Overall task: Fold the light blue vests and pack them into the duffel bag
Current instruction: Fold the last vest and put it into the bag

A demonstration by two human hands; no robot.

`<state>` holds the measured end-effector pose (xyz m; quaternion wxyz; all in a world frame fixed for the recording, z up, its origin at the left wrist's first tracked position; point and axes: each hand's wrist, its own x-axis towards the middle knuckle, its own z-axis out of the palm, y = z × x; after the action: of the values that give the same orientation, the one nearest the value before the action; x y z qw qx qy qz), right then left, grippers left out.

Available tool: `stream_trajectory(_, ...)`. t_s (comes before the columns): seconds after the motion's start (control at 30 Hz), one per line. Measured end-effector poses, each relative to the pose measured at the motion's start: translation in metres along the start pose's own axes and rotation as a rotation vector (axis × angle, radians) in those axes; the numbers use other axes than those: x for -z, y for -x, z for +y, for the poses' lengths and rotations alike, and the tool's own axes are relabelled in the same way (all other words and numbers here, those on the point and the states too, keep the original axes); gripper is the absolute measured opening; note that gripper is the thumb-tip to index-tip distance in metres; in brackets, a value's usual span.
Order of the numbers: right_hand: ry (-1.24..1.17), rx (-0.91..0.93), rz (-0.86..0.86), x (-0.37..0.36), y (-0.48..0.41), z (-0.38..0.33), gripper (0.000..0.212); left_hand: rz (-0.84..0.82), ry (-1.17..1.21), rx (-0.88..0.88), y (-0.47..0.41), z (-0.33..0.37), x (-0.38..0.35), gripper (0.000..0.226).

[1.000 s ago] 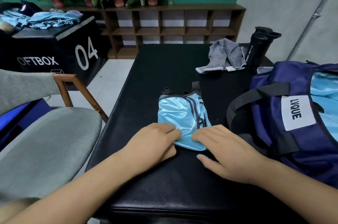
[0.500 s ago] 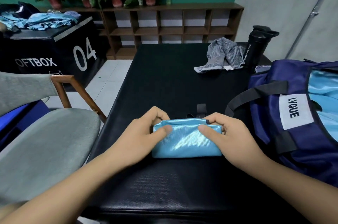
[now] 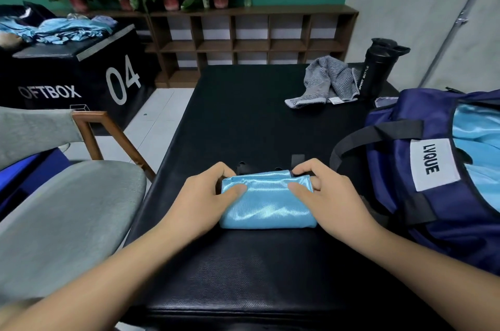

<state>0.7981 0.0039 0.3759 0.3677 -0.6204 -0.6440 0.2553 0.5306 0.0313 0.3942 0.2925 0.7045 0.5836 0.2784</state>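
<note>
A shiny light blue vest (image 3: 266, 202), folded into a compact rectangular bundle, lies on the near half of a black padded table (image 3: 243, 114), directly in front of the person and between both hands. The left hand (image 3: 204, 195) grasps the bundle's left end, thumb pressed on top and fingers curled over its far edge. The right hand (image 3: 322, 194) grips the right end the same way, thumb on the satin surface, fingers hooked around the far corner where dark trim peeks out. Just to the right stands an open navy blue duffel bag (image 3: 443, 182) with a white "LVQUE" label and black webbing handles, light blue fabric showing inside it. Farther back on the table rest a crumpled grey striped towel (image 3: 324, 83) and, beside it, a black sport bottle (image 3: 378, 68). To the left sits a grey upholstered chair with a wooden arm (image 3: 67, 209), and beyond it a black box marked "04" (image 3: 67, 79) carries a heap of more light blue garments (image 3: 62, 30).
</note>
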Motion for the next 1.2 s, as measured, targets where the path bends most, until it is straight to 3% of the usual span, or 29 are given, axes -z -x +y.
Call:
stream_trajectory(0.17, 0.146, -0.012, -0.010, -0.001, -0.002, 0.002, 0.017, 0.014, -0.105, 0.011, -0.007, -0.006, -0.003, 0.029)
stream_trajectory(0.33, 0.397, 0.069, 0.036, 0.000, 0.003, -0.006, 0.031, -0.034, 0.004, 0.087, -0.011, -0.006, -0.006, 0.027)
stream_trajectory(0.53, 0.455, 0.210, 0.100, -0.001, 0.004, -0.012, 0.049, -0.066, 0.346, 0.153, -0.013, 0.002, -0.007, 0.026)
stream_trajectory(0.67, 0.310, 0.276, 0.088, 0.013, 0.001, -0.028, 0.057, -0.145, 0.414, 0.039, -0.008, 0.026, 0.014, 0.024)
stream_trajectory(0.9, -0.008, 0.211, -0.392, 0.070, -0.011, -0.095, 0.095, -0.383, 0.260, -0.210, 0.007, 0.099, 0.069, 0.021)
stream_trajectory(1.07, -0.084, 0.158, -0.524, 0.125, -0.002, -0.119, 0.075, -0.493, 0.323, -0.311, 0.009, 0.157, 0.079, 0.023)
stream_trajectory(1.2, -0.212, 0.138, -0.454, 0.171, 0.006, -0.112, 0.055, -0.498, 0.391, -0.385, 0.000, 0.199, 0.065, 0.022)
